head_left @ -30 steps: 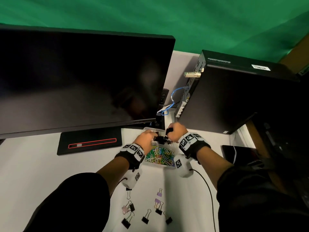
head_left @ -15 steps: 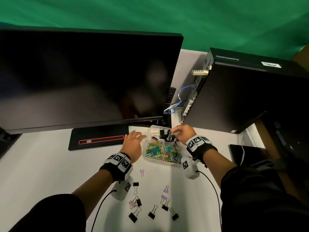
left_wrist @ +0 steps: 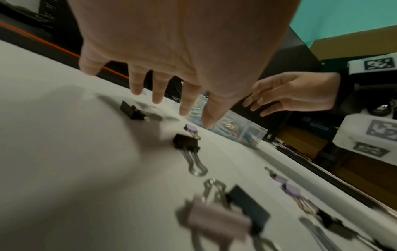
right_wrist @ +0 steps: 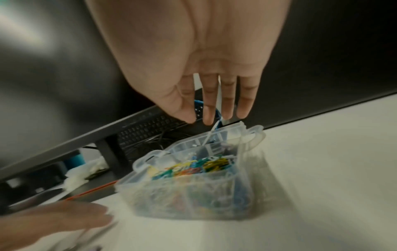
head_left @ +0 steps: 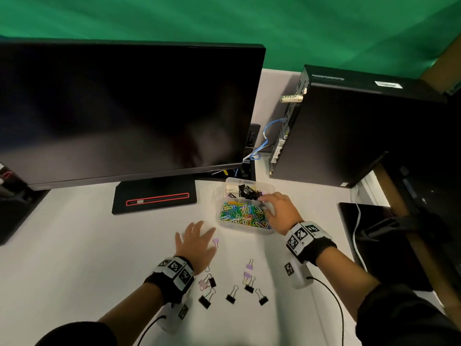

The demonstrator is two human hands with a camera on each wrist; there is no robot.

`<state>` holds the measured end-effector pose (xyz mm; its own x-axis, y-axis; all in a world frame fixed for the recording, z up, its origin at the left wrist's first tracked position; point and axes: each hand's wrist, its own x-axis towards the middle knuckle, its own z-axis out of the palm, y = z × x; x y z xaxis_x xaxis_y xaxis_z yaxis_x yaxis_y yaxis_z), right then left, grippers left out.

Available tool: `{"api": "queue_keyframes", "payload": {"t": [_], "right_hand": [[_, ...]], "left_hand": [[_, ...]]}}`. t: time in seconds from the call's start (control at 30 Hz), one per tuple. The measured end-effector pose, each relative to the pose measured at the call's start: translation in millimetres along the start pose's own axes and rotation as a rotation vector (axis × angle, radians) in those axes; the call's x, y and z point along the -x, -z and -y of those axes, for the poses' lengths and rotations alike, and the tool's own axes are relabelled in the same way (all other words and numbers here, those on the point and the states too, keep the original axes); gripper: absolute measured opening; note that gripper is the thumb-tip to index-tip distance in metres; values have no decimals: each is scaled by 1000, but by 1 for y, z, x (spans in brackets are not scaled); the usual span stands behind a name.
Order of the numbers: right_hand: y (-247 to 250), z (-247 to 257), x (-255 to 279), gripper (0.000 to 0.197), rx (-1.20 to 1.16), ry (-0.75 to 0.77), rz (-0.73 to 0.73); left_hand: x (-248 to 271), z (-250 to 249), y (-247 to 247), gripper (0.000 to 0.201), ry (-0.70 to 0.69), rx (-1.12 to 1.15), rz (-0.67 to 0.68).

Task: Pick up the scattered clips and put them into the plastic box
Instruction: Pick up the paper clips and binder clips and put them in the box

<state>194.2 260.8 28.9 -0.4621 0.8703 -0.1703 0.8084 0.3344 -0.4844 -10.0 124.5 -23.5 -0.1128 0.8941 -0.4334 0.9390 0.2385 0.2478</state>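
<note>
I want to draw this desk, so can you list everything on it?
loose binder clips: at least nine; black, purple, one pink; scattered on the table's near side
plastic box: one; clear; in front of the monitor's right end
paper clips: a heap; many colours; box's near compartment
boxed binder clips: several; mostly black; box's far compartment
monitor: one; black, screen dark; back left
computer tower: one; black; back right
cable: one; blue; between monitor and tower
table: one; white
left hand: fingers spread, empty, over the table beside a purple clip
right hand: fingers straight, empty, over the box's right edge
</note>
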Motion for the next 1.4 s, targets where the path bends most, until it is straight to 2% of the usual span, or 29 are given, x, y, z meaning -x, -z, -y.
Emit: {"api": "queue_keyframes", "payload": {"t": [0.07,0.13,0.3,0.37,0.43,0.53,0.57,0.63,0.7,0.8,0.87,1.0,1.17,1.3,1.4], "right_hand": [[-5,7,21,27,-41,64,-16],[-17,10,40,23,-44,108,46],[-61,8,75,38,129,48,277],[-73,6,90,34,170,73,258],[-82,3,105,38,181,139,237],[-86,-6,121,39,109,203,276],[-84,-9,123,39,60,195,287],[-74,-14,126,43,-60,128,281],[-63,-24,127,59,-180,40,250],[-57,-37,131,91,-163,-11,342],[-62,-34,135,102,-108,1,406],[-83,-13,136,102,-138,4,381],[-105,9,127,92,-217,62,332],[-110,17,118,77,-315,54,271],[-109,16,112,67,-314,54,269]], "left_hand": [[9,1,-7,54,-16,-4,18],[16,1,-13,53,-65,-16,24],[36,-4,-26,59,-207,-35,69],[44,-6,-31,73,-312,11,15],[50,-4,-37,72,-370,79,-34],[58,1,-33,65,-333,175,47],[59,5,-29,72,-325,171,57],[62,13,-21,101,-287,104,81],[69,20,-13,125,-220,-1,141],[73,27,-11,133,-166,-74,179],[70,26,-16,132,-149,-15,191],[60,11,-24,123,-177,82,189],[57,-12,-35,96,-182,202,125],[54,-25,-41,71,-205,196,80],[51,-30,-42,62,-177,191,72]]}}
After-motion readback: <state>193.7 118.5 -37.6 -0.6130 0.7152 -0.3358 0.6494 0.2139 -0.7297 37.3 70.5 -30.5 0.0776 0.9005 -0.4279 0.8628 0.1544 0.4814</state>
